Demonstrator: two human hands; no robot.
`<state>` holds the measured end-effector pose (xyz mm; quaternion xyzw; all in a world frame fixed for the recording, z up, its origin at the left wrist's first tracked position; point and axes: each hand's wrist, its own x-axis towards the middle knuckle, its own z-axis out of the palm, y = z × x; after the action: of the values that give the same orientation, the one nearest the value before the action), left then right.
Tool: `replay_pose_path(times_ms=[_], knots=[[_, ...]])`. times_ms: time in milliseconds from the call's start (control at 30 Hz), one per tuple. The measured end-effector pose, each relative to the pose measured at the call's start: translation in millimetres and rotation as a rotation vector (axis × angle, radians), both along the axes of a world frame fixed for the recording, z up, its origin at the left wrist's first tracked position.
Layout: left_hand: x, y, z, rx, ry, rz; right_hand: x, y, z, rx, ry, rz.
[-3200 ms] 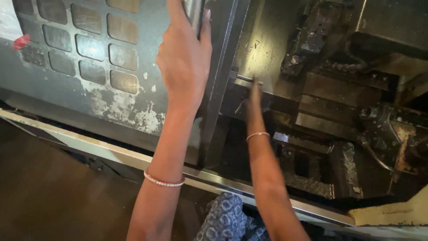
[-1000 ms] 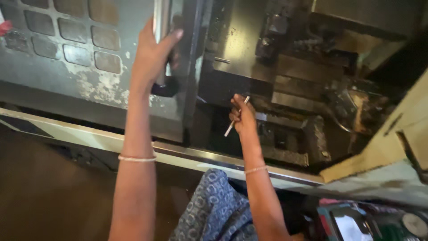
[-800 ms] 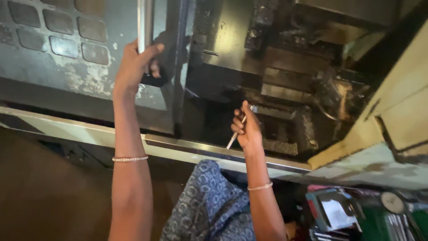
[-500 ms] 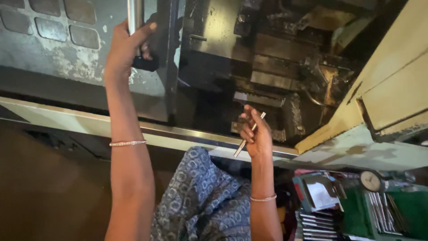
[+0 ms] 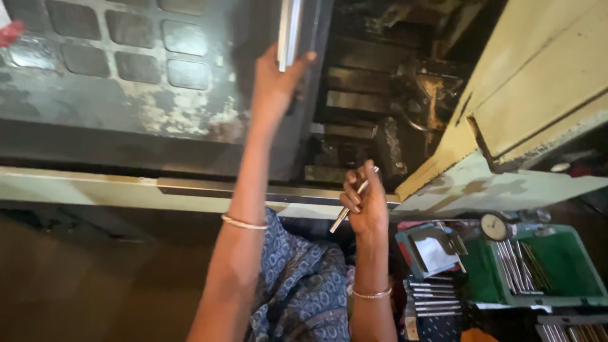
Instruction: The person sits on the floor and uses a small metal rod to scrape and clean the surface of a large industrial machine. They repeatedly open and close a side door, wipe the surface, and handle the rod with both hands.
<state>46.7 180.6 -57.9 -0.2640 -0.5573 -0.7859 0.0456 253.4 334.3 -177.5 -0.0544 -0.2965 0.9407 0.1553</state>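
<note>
My left hand (image 5: 273, 81) is raised and wrapped around the bright metal handle (image 5: 290, 31) on the edge of a grey sliding machine door (image 5: 126, 95). My right hand (image 5: 364, 202) is lower, at the machine's front sill, with its fingers closed on a thin shiny metal rod (image 5: 347, 212) that slants down to the left. Behind the right hand lies the dark, oily inside of the machine (image 5: 386, 101). Each wrist wears a thin bangle.
A cream machine cover (image 5: 538, 95) slants across the right. Below it stands a green tray (image 5: 538, 266) with several metal pins and a dial gauge (image 5: 495, 226). More pins lie in a dark case (image 5: 437, 301). A pale sill (image 5: 95, 190) runs along the front.
The door has slid rightwards with my left hand on its handle, narrowing the opening. My right hand has drawn out of the machine to the sill, rod still in it.
</note>
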Motion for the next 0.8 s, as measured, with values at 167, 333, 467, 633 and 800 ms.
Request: replay_pose_path(times_ms=[167,333,467,633,800], knots=[[42.0,87.7,8.2,-0.061,-0.025,0.035,22.8,14.2,20.0,0.172,-0.02,-0.22],[76.8,163.9,13.9,-0.132,-0.031,-0.017,53.7,33.7,45.4,0.494,-0.057,-0.572],[94.8,214.2,15.2,-0.227,-0.06,-0.084,88.8,74.2,72.1,0.879,-0.326,-1.081],[115.1,252.8,13.7,-0.243,-0.009,-0.074,118.4,145.4,113.1,1.723,-0.153,-1.512],[121.6,271.5,18.6,-0.334,0.012,-0.013,133.8,188.6,125.1,1.957,-0.251,-1.337]])
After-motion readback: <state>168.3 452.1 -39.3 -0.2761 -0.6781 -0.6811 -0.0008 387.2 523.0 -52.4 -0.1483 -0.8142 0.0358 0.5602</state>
